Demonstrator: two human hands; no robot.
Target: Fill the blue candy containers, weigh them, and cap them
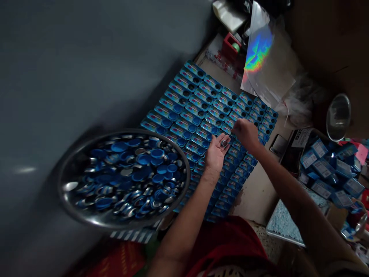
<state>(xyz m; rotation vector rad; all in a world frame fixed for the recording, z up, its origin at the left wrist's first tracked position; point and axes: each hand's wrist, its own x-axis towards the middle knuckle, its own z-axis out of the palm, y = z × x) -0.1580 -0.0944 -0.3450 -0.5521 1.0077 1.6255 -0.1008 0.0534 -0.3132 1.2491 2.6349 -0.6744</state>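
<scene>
Rows of small blue cases [190, 101] cover the table, some with a blue round piece in their end and others with a dark round spot. My left hand [216, 152] is palm up above the rows, fingers apart, with a small silver round cap [224, 143] resting on it. Close beside it, my right hand [245, 132] is bent down over the cases with its fingers pressed together; what they hold, if anything, is hidden. A large metal bowl [65, 200] full of blue and silver round caps [144, 175] stands at the left.
A red tape dispenser [230, 46] and a shiny plastic sheet [259, 57] lie at the table's far end. Right of the rows are a phone-like dark object [278, 145], a pile of blue boxes [324, 168], a speckled board [288, 221] and a clear round lid [338, 117].
</scene>
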